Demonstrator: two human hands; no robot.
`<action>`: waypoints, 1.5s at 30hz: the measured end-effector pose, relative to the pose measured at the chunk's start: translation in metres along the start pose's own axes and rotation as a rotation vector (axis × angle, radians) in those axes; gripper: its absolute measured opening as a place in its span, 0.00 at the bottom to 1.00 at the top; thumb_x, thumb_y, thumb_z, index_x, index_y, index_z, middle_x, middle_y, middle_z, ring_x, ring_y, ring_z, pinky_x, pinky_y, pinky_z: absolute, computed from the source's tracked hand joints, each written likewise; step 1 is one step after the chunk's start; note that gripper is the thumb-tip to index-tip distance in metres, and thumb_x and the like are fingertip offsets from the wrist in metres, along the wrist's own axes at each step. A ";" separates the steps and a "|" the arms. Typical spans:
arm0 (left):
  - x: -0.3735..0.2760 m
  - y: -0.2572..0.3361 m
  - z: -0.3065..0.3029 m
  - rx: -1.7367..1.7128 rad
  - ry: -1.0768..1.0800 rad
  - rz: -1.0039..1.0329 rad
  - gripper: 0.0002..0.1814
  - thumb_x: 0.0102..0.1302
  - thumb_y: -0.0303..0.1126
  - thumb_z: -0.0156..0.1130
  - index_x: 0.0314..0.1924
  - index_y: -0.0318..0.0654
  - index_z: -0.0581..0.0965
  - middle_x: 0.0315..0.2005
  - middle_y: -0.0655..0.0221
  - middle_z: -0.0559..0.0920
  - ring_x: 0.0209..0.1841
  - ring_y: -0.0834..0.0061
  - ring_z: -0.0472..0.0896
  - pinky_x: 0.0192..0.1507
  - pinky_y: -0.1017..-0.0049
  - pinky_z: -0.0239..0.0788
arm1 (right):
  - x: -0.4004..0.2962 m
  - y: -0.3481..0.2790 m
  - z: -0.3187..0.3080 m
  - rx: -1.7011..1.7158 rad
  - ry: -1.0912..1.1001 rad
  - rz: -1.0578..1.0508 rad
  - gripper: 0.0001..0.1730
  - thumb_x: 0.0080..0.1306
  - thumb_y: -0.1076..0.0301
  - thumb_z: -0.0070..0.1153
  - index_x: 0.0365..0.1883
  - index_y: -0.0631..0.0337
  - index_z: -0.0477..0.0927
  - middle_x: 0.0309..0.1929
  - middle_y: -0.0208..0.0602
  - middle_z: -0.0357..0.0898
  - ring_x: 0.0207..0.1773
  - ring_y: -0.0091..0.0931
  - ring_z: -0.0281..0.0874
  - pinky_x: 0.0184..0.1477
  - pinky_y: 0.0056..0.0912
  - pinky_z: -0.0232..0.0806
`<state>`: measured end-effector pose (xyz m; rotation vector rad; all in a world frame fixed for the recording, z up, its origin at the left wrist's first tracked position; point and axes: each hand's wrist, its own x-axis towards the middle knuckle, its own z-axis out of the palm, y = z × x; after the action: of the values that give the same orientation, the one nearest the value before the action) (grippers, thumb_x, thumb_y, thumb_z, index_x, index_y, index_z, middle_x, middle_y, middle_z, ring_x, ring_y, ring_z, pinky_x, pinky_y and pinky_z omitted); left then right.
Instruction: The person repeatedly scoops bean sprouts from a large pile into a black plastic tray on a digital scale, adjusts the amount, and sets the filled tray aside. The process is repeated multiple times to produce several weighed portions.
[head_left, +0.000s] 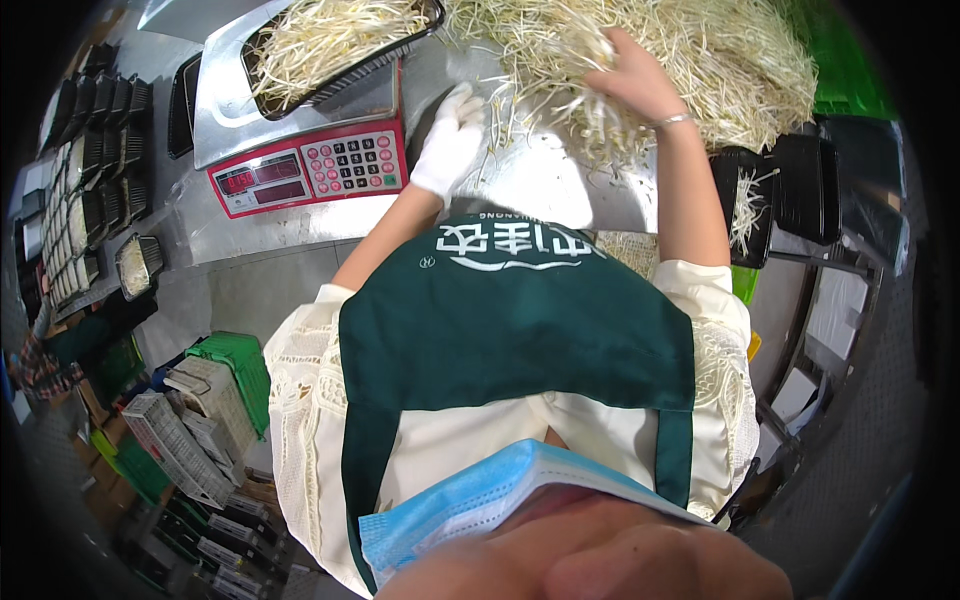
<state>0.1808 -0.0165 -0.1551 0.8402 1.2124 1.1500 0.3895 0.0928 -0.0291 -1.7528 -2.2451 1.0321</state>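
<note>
My right hand (637, 81), bare with a bracelet at the wrist, is closed on a bunch of bean sprouts (592, 46) at the front of a large sprout heap (720, 67). My left hand (454, 139) wears a white glove and rests on the metal table, nothing visible in it. It lies between a red digital scale (352, 161) and some loose sprouts (506, 124). On the scale's steel pan (225, 127) sits a black plastic tray (330, 84), tilted in view and heaped with sprouts. The scale's display is lit.
Stacked black trays (806, 187) stand at the right, beside a black tray with a few sprouts (746, 217). Several filled trays (90, 195) are lined up at the left. Plastic crates (180, 442) occupy the floor at lower left, near a person in a plaid sleeve (45, 364).
</note>
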 end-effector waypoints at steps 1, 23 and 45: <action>0.002 0.011 0.005 -0.064 -0.009 -0.077 0.29 0.59 0.18 0.44 0.62 0.32 0.55 0.55 0.54 0.67 0.55 0.67 0.69 0.56 0.75 0.61 | 0.005 0.007 0.013 0.006 0.058 -0.095 0.43 0.49 0.55 0.62 0.59 0.69 0.60 0.47 0.54 0.73 0.48 0.35 0.74 0.49 0.34 0.67; 0.038 0.030 0.056 0.149 0.071 -0.422 0.35 0.56 0.43 0.63 0.59 0.33 0.62 0.54 0.60 0.69 0.54 0.72 0.69 0.53 0.70 0.61 | -0.021 0.039 0.123 0.154 0.204 -0.203 0.41 0.50 0.53 0.62 0.60 0.61 0.62 0.56 0.53 0.65 0.59 0.42 0.63 0.59 0.37 0.58; 0.022 0.007 0.004 0.433 0.095 0.071 0.44 0.52 0.33 0.66 0.63 0.30 0.52 0.53 0.54 0.70 0.53 0.62 0.71 0.55 0.72 0.61 | -0.035 0.113 0.093 0.000 0.421 -0.062 0.42 0.51 0.47 0.60 0.57 0.67 0.65 0.56 0.56 0.66 0.58 0.47 0.63 0.59 0.44 0.56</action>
<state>0.1830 0.0066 -0.1537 1.1693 1.5517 1.0050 0.4491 0.0322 -0.1531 -1.6949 -2.0172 0.5806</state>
